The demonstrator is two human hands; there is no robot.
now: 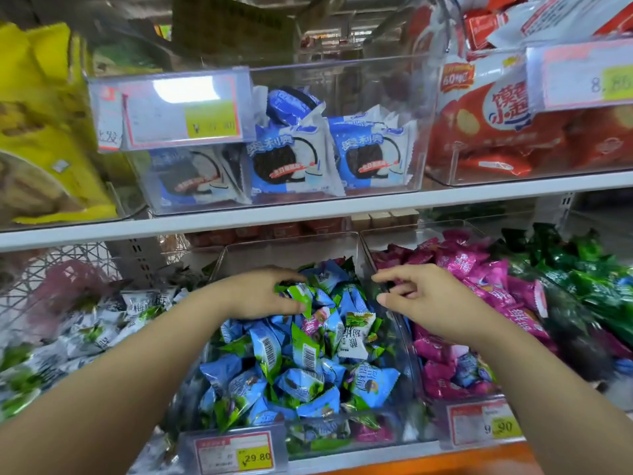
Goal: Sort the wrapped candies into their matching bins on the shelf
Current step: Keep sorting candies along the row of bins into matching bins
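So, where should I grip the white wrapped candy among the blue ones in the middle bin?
On the white wrapped candy, pinch the green top edge from above, probably with the right hand: it sits atop the blue pile, that edge free.

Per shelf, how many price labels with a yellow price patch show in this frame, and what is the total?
Upper shelf: 2 (cookie-bin label, red-packet-bin label)
Lower shelf: 2 (29.80 label, 9.90 label)
Total: 4
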